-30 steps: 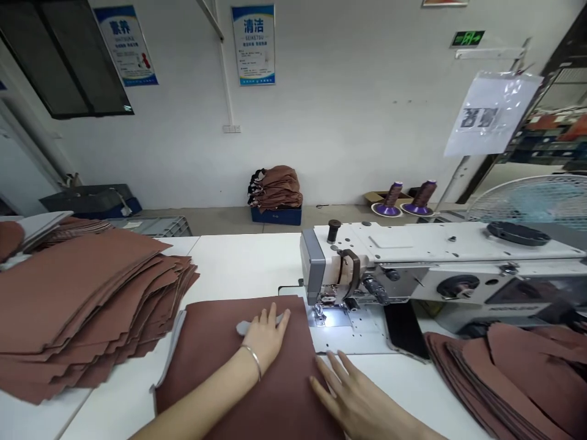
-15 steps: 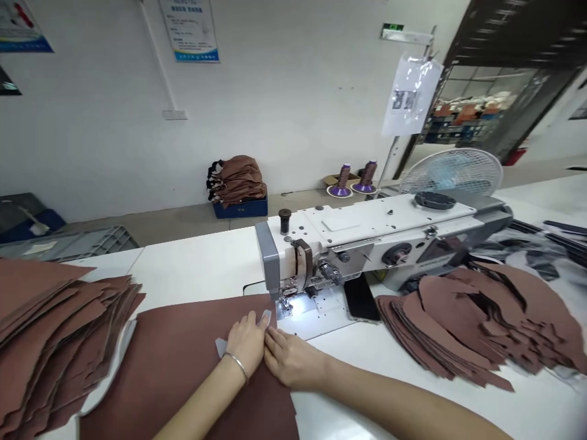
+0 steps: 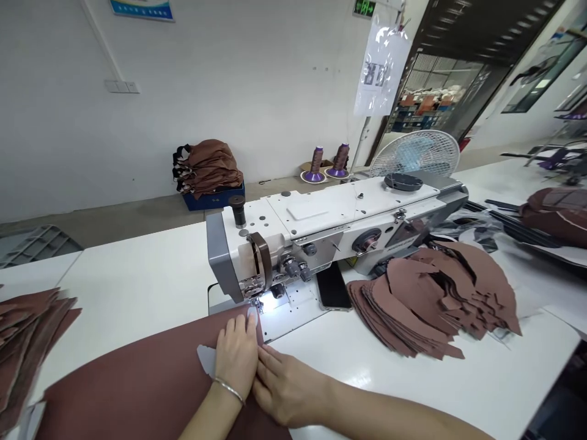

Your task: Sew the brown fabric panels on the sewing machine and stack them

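Observation:
A large brown leather panel (image 3: pixel 123 391) lies on the white table, its far corner reaching the presser foot (image 3: pixel 254 300) of the sewing machine (image 3: pixel 330 226). My left hand (image 3: pixel 236 357) presses on the panel near that corner, with a pale grey strip (image 3: pixel 206 359) showing beside it. My right hand (image 3: pixel 287 388) lies against my left, its fingers on the panel's right edge. Neither hand is closed around anything. The needle area is lit, and the machine head partly hides it.
A stack of cut brown leather pieces (image 3: pixel 431 299) sits right of the machine, next to a black phone (image 3: pixel 332 286). Another stack (image 3: pixel 27 330) lies at the far left. Behind the white table (image 3: pixel 137 269) stand a fan (image 3: pixel 415 156) and thread cones (image 3: pixel 316 165).
My right hand has moved left to sit against my left hand. The panel has shifted toward the presser foot, and the view has swung right, with everything sliding left in the picture.

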Demonstrator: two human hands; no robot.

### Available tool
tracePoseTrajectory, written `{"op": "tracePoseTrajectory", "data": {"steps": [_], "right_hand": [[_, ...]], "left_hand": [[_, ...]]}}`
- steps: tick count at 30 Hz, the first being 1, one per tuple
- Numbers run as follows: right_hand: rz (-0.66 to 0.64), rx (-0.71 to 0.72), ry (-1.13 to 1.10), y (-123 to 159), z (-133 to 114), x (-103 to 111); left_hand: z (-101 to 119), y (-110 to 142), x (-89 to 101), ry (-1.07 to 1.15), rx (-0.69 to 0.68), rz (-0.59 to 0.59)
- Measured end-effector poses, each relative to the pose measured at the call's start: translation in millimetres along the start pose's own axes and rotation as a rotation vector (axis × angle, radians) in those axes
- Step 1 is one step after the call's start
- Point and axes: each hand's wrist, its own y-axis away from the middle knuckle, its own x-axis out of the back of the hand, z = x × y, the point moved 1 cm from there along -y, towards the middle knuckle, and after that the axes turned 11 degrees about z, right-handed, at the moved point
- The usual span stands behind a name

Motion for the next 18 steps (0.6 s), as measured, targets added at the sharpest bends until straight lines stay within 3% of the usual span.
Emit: {"op": "tracePoseTrajectory", "data": {"steps": [6, 18], "right_hand": [[0.007, -0.034, -0.005, 2.9, 6.5, 3.0], [-0.013, -0.047, -0.045, 6.4, 11.8, 3.5]], "left_hand": [[3.5, -10.2, 3.1, -0.005, -0.012, -0.080], [6.0, -15.5, -0.5, 0.015, -0.008, -0.102]]}}
